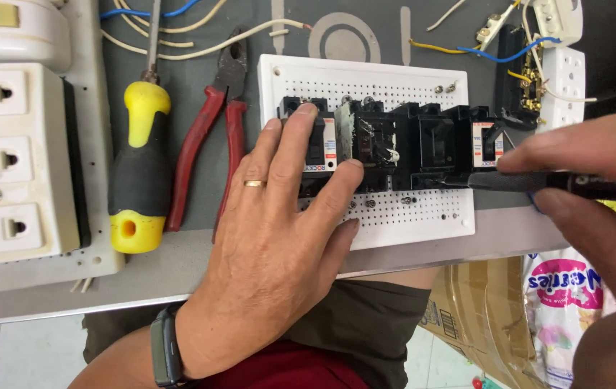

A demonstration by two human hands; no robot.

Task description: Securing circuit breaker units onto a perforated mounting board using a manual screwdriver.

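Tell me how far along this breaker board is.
Done: four black breakers sit in a row on the white perforated board. In hand: left hand steadies them while right hand works a dark tool beside them. Left: loose wires lie unconnected.

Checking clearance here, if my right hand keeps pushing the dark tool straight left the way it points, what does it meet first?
Probably the black breaker block on the white perforated board; the right hand already has the dark tool's tip at its base.
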